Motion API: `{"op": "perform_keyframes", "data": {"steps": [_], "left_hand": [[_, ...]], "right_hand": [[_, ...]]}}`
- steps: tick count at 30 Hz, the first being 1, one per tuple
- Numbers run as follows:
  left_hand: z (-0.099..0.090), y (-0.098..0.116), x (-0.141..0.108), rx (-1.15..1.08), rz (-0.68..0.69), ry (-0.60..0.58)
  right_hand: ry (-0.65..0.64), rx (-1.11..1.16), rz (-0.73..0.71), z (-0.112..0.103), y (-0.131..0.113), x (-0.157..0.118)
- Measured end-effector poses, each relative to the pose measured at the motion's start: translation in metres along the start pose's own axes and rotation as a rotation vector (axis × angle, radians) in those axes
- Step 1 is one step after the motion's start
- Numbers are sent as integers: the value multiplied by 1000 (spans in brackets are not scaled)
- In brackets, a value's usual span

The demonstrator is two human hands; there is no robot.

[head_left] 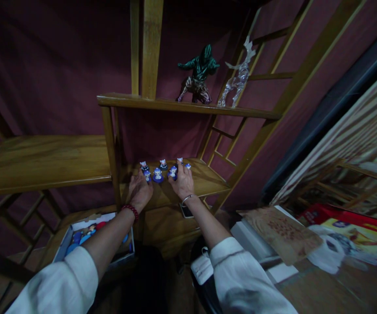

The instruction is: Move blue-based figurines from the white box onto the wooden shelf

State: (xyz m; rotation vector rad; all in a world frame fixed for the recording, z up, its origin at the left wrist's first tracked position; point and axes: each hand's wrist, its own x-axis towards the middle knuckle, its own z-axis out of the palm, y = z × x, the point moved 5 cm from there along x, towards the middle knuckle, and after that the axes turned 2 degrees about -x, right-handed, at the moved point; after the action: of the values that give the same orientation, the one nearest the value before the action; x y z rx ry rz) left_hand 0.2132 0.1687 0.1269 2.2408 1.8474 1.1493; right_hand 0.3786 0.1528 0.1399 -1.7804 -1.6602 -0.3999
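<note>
Small figurines stand in two rows on the wooden shelf point(204, 183). At the back are white-and-black ones: a left one point(144, 165), a middle one point(163, 164) and a right one point(180, 160). The front row is purple and white, with a middle figurine point(157, 175) standing between my hands. My left hand point(140, 190) is closed at the left purple figurine point(147, 175), its fingertips partly hidden. With thumb and fingers around another purple figurine point(172, 172), my right hand point(182, 181) rests at the shelf; one more purple figurine point(188, 166) shows just beyond its fingers.
Above, a shelf board point(175, 104) carries a green-and-bronze hooded statue point(198, 74) and a clear deer figure point(237, 80). Lower left is a box point(93, 235) of colourful toys. At right lie a red-and-yellow box point(354, 235), a brown paper bag point(281, 231) and a plastic bag point(327, 250).
</note>
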Motion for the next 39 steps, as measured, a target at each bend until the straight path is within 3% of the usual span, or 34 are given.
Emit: {"op": "perform_keyframes", "data": {"steps": [4, 13, 22, 39], "left_hand": [[-1, 1, -1, 3, 2, -27], [-8, 2, -1, -50, -73, -108], [-2, -2, 0, -51, -74, -76], [-4, 0, 0, -38, -71, -98]], "right_hand": [[86, 71, -118, -17, -18, -8], [-157, 216, -150, 6, -52, -5], [-312, 158, -88, 21, -55, -4], [-304, 57, -22, 13, -52, -7]]}}
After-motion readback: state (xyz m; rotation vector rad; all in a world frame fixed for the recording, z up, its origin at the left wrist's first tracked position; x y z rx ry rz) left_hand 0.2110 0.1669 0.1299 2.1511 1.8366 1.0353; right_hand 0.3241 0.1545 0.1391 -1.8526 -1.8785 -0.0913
